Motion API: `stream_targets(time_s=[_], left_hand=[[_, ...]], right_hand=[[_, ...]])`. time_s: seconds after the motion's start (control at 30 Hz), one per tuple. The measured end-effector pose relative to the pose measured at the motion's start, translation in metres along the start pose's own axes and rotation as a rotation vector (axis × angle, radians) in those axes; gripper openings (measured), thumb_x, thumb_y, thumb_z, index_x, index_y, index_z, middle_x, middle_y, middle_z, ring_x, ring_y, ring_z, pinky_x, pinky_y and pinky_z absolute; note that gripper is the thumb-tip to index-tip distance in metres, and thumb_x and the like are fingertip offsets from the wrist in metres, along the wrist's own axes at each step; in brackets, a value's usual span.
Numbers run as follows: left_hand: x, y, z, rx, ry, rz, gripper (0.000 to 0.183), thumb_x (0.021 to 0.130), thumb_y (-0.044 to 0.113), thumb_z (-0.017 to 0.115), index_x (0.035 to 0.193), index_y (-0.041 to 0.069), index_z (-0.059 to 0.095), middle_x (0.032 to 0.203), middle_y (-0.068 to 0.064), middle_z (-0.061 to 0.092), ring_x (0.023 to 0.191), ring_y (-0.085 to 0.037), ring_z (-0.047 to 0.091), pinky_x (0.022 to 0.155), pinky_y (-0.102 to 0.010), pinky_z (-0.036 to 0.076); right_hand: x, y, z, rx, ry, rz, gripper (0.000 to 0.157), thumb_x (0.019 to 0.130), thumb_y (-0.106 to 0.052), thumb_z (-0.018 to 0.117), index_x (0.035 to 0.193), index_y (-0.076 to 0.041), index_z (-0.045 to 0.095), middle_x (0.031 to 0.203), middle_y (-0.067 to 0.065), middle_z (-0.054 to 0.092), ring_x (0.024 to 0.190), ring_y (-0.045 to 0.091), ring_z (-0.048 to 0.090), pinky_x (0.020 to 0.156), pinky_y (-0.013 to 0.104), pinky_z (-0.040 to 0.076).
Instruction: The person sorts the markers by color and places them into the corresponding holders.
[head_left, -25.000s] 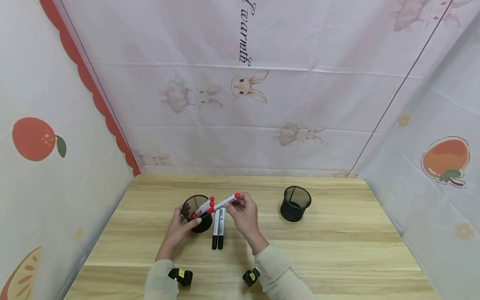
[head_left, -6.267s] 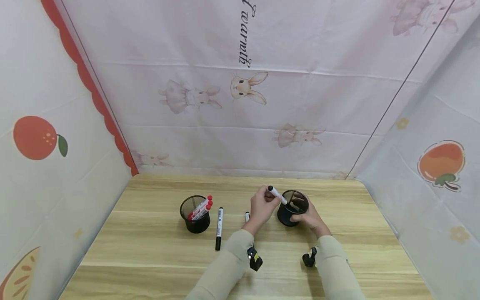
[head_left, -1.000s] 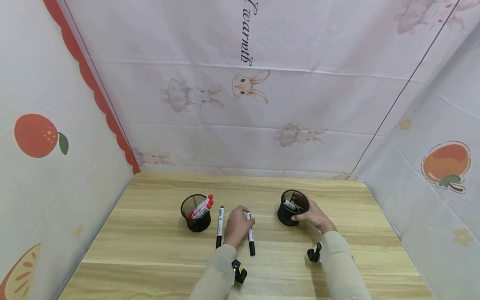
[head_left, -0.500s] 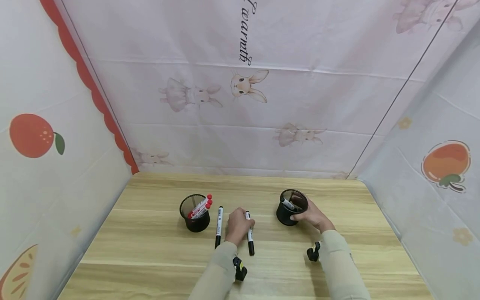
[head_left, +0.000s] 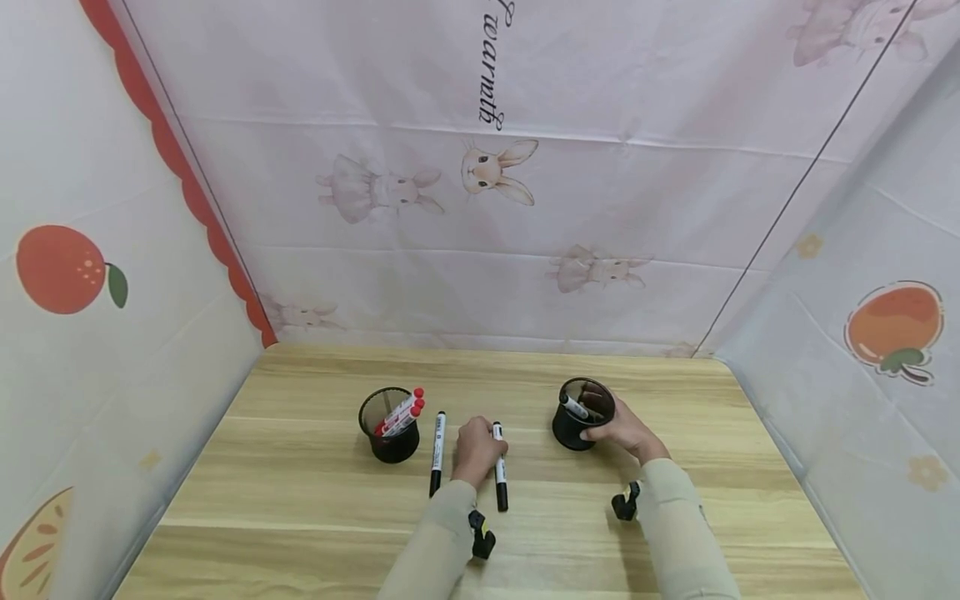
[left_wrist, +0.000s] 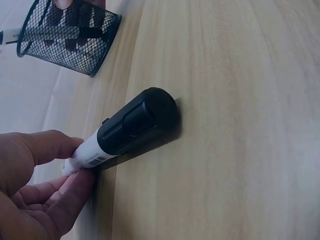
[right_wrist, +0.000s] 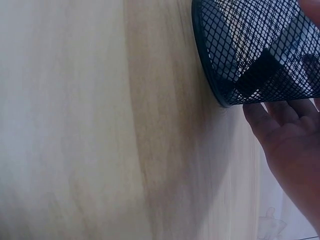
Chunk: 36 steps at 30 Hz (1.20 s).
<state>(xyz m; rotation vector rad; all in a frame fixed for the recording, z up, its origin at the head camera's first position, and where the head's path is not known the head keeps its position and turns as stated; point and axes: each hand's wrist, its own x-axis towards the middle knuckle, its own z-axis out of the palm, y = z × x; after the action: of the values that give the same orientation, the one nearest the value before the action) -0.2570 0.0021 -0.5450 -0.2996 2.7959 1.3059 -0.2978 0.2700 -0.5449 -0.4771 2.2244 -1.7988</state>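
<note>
My left hand [head_left: 477,451] pinches a black-capped whiteboard marker [head_left: 501,483] between thumb and fingers at the middle of the table. In the left wrist view the marker's black cap [left_wrist: 140,122] points away from the fingers, close over the wood. My right hand [head_left: 628,429] grips the right black mesh pen cup [head_left: 576,433] round its side. One black-capped marker [head_left: 575,407] leans inside that cup. In the right wrist view the fingers [right_wrist: 260,120] lie along the mesh. Another black-capped marker [head_left: 438,450] lies on the table left of my left hand.
At the left stands a second mesh pen cup [head_left: 393,446] with several red-capped markers [head_left: 405,414] leaning in it. The wooden table [head_left: 300,500] ends at a printed cloth backdrop [head_left: 450,292], with cloth walls on both sides.
Over the last second both hands stay nearly still. Since the earlier frames, red-capped markers have gone into the left cup and a black-capped one from my left hand into the right cup.
</note>
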Motion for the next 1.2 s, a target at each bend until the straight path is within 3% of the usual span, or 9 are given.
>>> stream_targets(time_s=[0.13,0.3,0.6,1.2], left_hand=[[0.000,0.000,0.000,-0.018,-0.005,0.005,0.014,0.061,0.006,0.070,0.069,0.005,0.058,0.061,-0.002,0.051,0.050,-0.013,0.047,0.041,-0.024,0.038],[-0.001,0.005,-0.006,-0.081,-0.007,-0.013,0.025,0.062,0.009,0.070,0.084,0.001,0.061,0.065,-0.001,0.055,0.053,-0.013,0.050,0.043,-0.024,0.041],[-0.004,0.015,-0.011,-0.106,-0.008,-0.016,0.034,0.063,0.011,0.070,0.095,0.001,0.060,0.068,-0.001,0.056,0.055,-0.011,0.051,0.043,-0.023,0.041],[-0.005,0.019,-0.001,-0.473,0.075,0.111,0.040,0.061,0.004,0.066,0.101,0.005,0.059,0.070,0.001,0.056,0.061,-0.009,0.056,0.054,-0.022,0.046]], right_hand=[[0.000,-0.004,0.001,0.026,-0.007,0.003,0.094,0.056,0.004,0.075,0.133,0.000,0.021,0.131,0.026,0.027,0.120,0.035,0.026,0.093,0.051,0.023],[0.000,-0.005,0.002,0.057,-0.010,0.000,0.093,0.057,0.010,0.072,0.133,0.001,0.020,0.131,0.028,0.025,0.120,0.038,0.023,0.094,0.052,0.020],[0.000,-0.001,0.000,0.002,0.000,-0.011,0.095,0.055,-0.001,0.077,0.133,-0.001,0.023,0.130,0.025,0.029,0.119,0.034,0.028,0.093,0.049,0.025],[0.000,0.002,0.004,0.002,0.001,-0.044,0.094,0.054,-0.001,0.077,0.132,0.000,0.024,0.129,0.026,0.029,0.118,0.035,0.029,0.093,0.048,0.024]])
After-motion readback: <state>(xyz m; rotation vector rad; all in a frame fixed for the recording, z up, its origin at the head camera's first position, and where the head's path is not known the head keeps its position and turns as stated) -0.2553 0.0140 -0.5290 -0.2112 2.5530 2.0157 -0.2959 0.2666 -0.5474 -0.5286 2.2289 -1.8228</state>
